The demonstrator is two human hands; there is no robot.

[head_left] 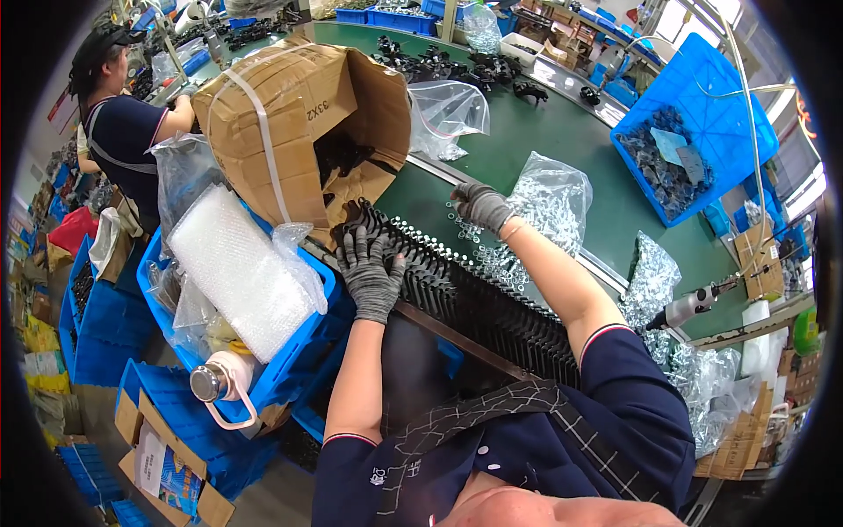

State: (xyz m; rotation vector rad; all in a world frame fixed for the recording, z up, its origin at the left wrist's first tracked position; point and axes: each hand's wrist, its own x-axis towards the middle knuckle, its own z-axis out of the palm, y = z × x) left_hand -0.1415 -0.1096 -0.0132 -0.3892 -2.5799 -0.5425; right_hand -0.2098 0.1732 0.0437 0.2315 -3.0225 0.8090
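My left hand (371,274), in a grey striped glove, lies with its fingers spread on the far left end of a long row of black parts (492,303). These parts stand close together along the table's near edge, and small silver nuts (430,241) line their far side. Just beyond the row, my right hand (485,209), also gloved, is held above loose nuts with its fingers curled together. Whatever its fingertips hold is too small to make out. Beside it, a clear plastic bag (553,198) spills silver hardware onto the green tabletop (500,132).
A cardboard box (255,132) lies tipped, its mouth facing right, with black parts inside. At left, a blue crate (255,351) holds bubble wrap (237,263) and a white bottle (230,378). A tilted blue bin (738,114) and a power screwdriver (689,307) are at right. A person (127,123) works at far left.
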